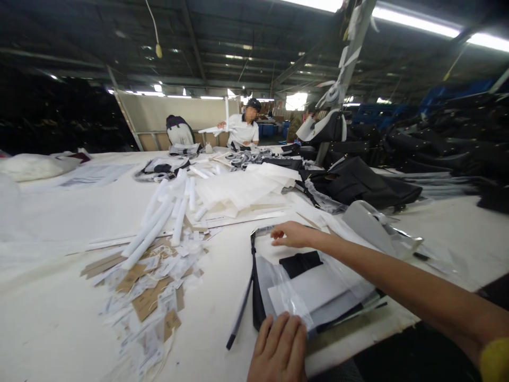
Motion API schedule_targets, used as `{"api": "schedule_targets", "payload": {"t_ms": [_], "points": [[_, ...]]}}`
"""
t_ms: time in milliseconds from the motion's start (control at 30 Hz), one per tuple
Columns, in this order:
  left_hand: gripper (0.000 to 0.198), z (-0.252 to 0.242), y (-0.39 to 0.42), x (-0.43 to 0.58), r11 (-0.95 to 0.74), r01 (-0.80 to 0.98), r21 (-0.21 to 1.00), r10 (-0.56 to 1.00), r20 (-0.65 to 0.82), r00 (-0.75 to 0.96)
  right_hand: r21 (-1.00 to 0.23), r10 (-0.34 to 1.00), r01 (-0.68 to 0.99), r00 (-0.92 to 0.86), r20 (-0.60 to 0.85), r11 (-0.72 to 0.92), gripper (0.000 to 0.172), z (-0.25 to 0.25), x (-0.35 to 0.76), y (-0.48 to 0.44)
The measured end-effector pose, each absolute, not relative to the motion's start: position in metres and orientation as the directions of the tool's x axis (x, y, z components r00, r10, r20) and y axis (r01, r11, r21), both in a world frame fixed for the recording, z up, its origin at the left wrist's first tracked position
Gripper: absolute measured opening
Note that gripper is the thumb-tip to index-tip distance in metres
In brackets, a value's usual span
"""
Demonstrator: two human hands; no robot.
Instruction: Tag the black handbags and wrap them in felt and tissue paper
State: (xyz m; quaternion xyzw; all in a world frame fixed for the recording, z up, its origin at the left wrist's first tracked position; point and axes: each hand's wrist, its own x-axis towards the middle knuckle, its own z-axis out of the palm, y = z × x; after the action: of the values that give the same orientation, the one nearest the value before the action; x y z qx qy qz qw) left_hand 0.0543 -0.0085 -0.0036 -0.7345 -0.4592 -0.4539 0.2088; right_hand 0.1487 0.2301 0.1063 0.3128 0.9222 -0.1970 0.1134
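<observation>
A black bag (259,302) lies flat on the white table, its front covered with white sheet wrapping and clear plastic (292,294). A black strap (243,302) hangs off its left side. On the bag's near left corner rests my left hand (280,345), fingers stretched out and side by side. My right hand (292,235) is over the top of the bag, close to the wrapped handle (264,229); its fingers are loosely bent and a little apart, with nothing visible in them. A black piece (301,263) shows on the wrapping below it.
Left of the bag lie paper tags (147,297) and white rolled tubes (155,225). White sheets (242,185) are stacked beyond. Black bags (366,183) pile up at right, near a post (350,58). People (243,127) are at the table's far side. The table edge is near me.
</observation>
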Motion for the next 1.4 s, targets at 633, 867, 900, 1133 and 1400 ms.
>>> {"api": "schedule_targets", "payload": {"t_ms": [633, 867, 900, 1133, 1400], "points": [[0.042, 0.021, -0.025, 0.057, -0.481, 0.861, 0.167, 0.655, 0.721, 0.227, -0.609, 0.485, 0.548, -0.826, -0.286, 0.573, 0.091, 0.086, 0.182, 0.186], [0.05, 0.015, -0.036, 0.055, -0.474, 0.845, 0.247, 0.729, 0.648, 0.219, -0.466, 0.45, 0.56, -0.828, -0.334, 0.684, 0.119, 0.093, 0.187, 0.16], [0.053, 0.014, -0.037, 0.054, -0.472, 0.846, 0.248, 0.74, 0.633, 0.227, -0.462, 0.455, 0.567, -0.823, -0.339, 0.682, 0.117, 0.092, 0.186, 0.159], [0.062, 0.015, -0.037, 0.055, -0.441, 0.863, 0.246, 0.767, 0.602, 0.22, -0.528, 0.566, 0.595, -0.789, -0.239, 0.606, 0.092, 0.079, 0.182, 0.167], [0.048, 0.018, -0.034, 0.041, -0.566, 0.779, 0.269, 0.696, 0.663, 0.276, -0.534, 0.794, 0.625, -0.587, 0.161, 0.57, 0.042, 0.087, 0.21, 0.145]]}}
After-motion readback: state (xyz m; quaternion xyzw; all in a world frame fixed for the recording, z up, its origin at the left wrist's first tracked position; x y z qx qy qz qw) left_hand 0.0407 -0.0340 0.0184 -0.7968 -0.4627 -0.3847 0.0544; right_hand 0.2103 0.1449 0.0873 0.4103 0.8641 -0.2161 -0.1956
